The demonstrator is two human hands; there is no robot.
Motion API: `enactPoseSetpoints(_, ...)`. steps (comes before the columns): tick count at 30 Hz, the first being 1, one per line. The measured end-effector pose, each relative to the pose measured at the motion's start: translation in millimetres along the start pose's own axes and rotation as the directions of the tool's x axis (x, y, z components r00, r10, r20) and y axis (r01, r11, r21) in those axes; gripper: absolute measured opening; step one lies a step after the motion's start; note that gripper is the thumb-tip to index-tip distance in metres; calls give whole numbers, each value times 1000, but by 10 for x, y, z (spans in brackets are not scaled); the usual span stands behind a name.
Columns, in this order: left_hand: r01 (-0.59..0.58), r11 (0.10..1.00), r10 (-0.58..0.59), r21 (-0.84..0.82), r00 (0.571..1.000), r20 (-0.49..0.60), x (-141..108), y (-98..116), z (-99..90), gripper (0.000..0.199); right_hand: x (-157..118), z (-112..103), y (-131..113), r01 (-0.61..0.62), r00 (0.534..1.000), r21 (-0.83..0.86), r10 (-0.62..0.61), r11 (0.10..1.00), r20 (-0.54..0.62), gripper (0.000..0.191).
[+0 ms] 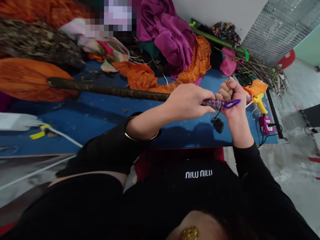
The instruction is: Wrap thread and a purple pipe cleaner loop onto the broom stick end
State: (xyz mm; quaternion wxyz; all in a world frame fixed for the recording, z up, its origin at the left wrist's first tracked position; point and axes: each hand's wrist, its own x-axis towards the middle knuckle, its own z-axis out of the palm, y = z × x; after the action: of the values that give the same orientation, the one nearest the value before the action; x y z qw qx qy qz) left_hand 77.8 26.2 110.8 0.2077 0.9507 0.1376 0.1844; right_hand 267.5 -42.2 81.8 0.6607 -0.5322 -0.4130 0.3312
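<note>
My kit: black long-sleeved top [172, 196], white lettering [198, 174] across the chest, upside down from up here. Left sleeve [105, 146] stops on the forearm, gold-coloured bangle [128, 135] at its edge. Right sleeve [250, 163] also black. Textured gold-coloured ornament [189, 233] at the near edge. Left hand [186, 100], right hand [235, 93]: bare.

Long stick [112, 90]: looks like wood, dark, slightly rough, faint sheen. Cord bundle [218, 125]: thin, matt fibre. Blue surface [180, 135]: smooth, mostly matt, scuffed. Along far edge, magenta cloth [170, 40]: soft, creased, low sheen; orange cloth [140, 76]: thin, crinkled. By right edge, glue gun [260, 102]: smooth yellow plastic. Far right corner, twigs [267, 71]: rough, dry wood. Bangle [154, 137]: polished gold-toned metal.
</note>
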Motion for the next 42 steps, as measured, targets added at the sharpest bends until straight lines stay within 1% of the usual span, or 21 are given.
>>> enactPoseSetpoints(3,-18,981,26,194,999,-38,-54,60,95,33,-18,1,-71,-22,998,32,20,999,54,58)
enactPoseSetpoints(4,-33,968,43,249,998,-35,-67,72,125,37,-21,5,-77,-12,998,26,11,1000,60,58)
enactPoseSetpoints(7,-101,935,106,339,994,5,-95,70,195,42,-16,5,-43,67,997,-88,-64,994,37,58)
enactPoseSetpoints(8,-121,930,122,348,992,19,-101,64,205,42,-12,1,-25,73,996,-130,-67,989,51,58)
enactPoseSetpoints(10,-140,927,134,349,990,42,-108,52,207,41,-5,-7,2,17,992,-150,2,989,126,57)
enactPoseSetpoints(13,-134,937,111,321,990,88,-101,43,180,40,-6,4,4,-151,955,-79,166,985,244,55)
enactPoseSetpoints(14,-130,941,102,313,989,105,-94,39,168,41,-12,15,-5,-190,946,-49,196,981,259,55)
enactPoseSetpoints(16,-128,941,87,314,986,141,-75,23,142,41,-37,41,-41,-215,940,1,207,977,270,56)
enactPoseSetpoints(17,-128,939,79,318,984,162,-64,11,130,40,-54,49,-69,-202,942,17,189,979,276,56)
enactPoseSetpoints(19,-118,942,59,313,979,193,-44,-23,107,38,-95,41,-153,-121,949,7,113,993,293,57)
enactPoseSetpoints(20,-106,949,47,298,979,198,-37,-42,97,37,-115,19,-209,-57,950,-22,61,998,306,56)
enactPoseSetpoints(22,-80,965,32,250,981,191,-27,-81,84,37,-150,-57,-341,122,945,-142,-71,982,320,52)
enactPoseSetpoints(24,-65,978,31,198,985,169,-25,-117,82,38,-180,-152,-477,292,928,-332,-180,897,327,50)
enactPoseSetpoints(26,-67,987,46,149,989,141,-30,-147,88,36,-217,-226,-584,376,917,-505,-234,777,323,50)
enactPoseSetpoints(27,-68,989,53,128,991,120,-34,-159,94,35,-241,-245,-617,392,915,-561,-247,729,318,50)
enactPoseSetpoints(29,-75,993,67,91,995,80,-43,-179,109,35,-305,-241,-643,400,916,-613,-269,682,298,50)
enactPoseSetpoints(34,-111,992,108,60,992,62,-56,-202,154,35,-487,-128,-578,375,926,-649,-296,662,232,49)
enactPoseSetpoints(36,-100,993,97,70,994,50,-55,-202,168,35,-560,-94,-552,386,920,-685,-312,617,238,49)
enactPoseSetpoints(39,-79,994,77,81,997,27,-51,-199,179,36,-684,-46,-515,434,890,-759,-363,485,277,47)
enactPoseSetpoints(41,-65,994,64,91,998,21,-49,-191,175,37,-774,-7,-484,500,843,-791,-407,353,351,44)
enactPoseSetpoints(42,-56,994,54,95,998,22,-47,-184,167,38,-817,12,-464,547,806,-790,-431,279,406,41)
